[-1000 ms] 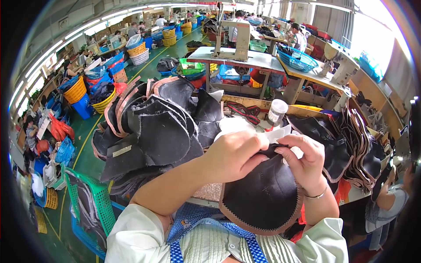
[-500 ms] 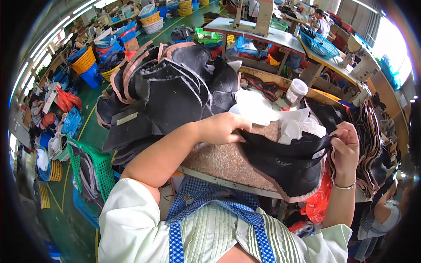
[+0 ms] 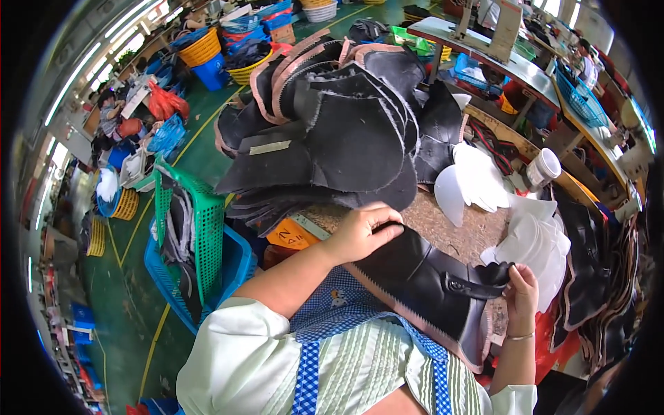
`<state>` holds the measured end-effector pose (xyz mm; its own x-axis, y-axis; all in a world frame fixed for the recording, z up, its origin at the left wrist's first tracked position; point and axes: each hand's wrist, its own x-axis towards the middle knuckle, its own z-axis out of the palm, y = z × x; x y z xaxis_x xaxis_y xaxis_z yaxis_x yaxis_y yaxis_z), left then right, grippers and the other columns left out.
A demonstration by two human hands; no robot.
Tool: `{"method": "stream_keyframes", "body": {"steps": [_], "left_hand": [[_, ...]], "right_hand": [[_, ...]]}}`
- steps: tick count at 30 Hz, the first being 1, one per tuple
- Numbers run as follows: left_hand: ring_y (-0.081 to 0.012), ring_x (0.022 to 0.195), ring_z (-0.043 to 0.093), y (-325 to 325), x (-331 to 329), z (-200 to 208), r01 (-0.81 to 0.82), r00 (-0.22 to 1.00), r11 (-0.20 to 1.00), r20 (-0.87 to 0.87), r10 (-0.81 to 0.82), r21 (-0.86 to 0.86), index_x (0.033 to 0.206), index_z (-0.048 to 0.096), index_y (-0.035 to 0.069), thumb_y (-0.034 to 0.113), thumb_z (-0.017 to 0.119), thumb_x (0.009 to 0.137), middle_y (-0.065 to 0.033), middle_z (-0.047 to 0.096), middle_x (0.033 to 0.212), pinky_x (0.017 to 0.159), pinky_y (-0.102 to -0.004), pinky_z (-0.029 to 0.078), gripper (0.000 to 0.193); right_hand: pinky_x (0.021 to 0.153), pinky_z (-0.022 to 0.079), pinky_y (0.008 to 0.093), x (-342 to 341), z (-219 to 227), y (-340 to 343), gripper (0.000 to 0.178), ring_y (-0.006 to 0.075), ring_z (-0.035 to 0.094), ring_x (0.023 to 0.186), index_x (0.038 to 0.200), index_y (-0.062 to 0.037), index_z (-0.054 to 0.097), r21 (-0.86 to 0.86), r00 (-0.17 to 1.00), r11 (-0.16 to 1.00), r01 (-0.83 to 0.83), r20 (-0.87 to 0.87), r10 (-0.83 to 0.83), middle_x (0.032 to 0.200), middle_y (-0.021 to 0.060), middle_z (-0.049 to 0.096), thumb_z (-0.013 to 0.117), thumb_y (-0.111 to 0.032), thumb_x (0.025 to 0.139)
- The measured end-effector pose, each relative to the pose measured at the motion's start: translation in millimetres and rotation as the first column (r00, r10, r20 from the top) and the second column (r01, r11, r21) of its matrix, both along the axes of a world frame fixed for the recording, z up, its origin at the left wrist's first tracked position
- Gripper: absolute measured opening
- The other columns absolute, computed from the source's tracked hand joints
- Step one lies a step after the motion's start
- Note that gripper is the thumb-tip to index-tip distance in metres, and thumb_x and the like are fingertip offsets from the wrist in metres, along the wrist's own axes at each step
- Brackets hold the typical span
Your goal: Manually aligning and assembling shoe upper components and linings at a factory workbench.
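A black leather shoe upper with a pink zigzag-cut edge hangs between my hands over the near edge of the speckled worktable. My left hand pinches its upper left end. At the other side, the fingers of my right hand are closed on its scalloped edge, close to a black strap lying across it. Beyond my left hand rises a big pile of black uppers, one carrying a pale strip of tape. White curved pieces and thin translucent white pieces lie on the table past the upper.
A white tub stands at the table's far right. More pink-edged uppers hang in a stack on the right, near a red plastic bag. A green basket sits left of the table. Behind is a bench with a sewing machine.
The view has swung right-to-left, so the scene sits farther right. The upper has been turned and drawn nearer my body, its outer face and strap now showing; both hands still hold it.
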<state>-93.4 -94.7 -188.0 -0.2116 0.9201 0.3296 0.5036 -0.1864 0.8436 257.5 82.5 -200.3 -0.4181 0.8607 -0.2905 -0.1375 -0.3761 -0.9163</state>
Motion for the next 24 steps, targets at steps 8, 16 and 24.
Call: {"method": "stream_keyframes", "body": {"steps": [8,16,24], "left_hand": [[-0.0236,0.119,0.056,3.8,-111.9,-3.1,-0.265,0.691,0.943,-0.642,0.333,0.203,0.116,0.065,0.009,0.013,0.072,0.082,-0.0129,0.062,0.121,0.101,-0.0400,0.042,0.035],[-0.0233,0.110,0.057,-2.1,-136.9,50.3,-0.908,0.375,0.284,0.898,0.230,0.306,0.124,0.050,-0.001,0.021,0.057,0.099,-0.0134,0.059,0.121,0.096,-0.0402,0.046,0.034],[-0.0367,0.115,0.057,9.5,-30.8,104.3,-0.148,0.919,0.781,-0.207,0.336,0.607,0.121,0.056,-0.006,0.015,0.053,0.093,-0.0226,0.057,0.126,0.102,-0.0413,0.041,0.035]], "right_hand": [[0.068,0.048,0.0248,-52.6,-1.6,11.1,0.023,0.0085,0.060,0.072,0.097,-0.0003,0.064,0.458,0.774,0.815,-0.354,0.633,-0.020,0.081,0.0021,0.066,0.075,-0.003,0.077],[0.075,0.053,0.0367,-99.4,39.1,1.0,0.046,0.0269,0.065,0.082,0.107,-0.0015,0.061,0.619,0.652,0.325,-0.715,0.758,-0.010,0.089,0.0120,0.065,0.083,-0.015,0.068],[0.079,0.050,0.0232,-58.1,7.8,2.1,0.024,0.0094,0.063,0.083,0.102,0.0027,0.064,0.262,0.874,0.861,-0.436,0.353,0.335,0.092,0.0025,0.067,0.071,0.005,0.079]]}}
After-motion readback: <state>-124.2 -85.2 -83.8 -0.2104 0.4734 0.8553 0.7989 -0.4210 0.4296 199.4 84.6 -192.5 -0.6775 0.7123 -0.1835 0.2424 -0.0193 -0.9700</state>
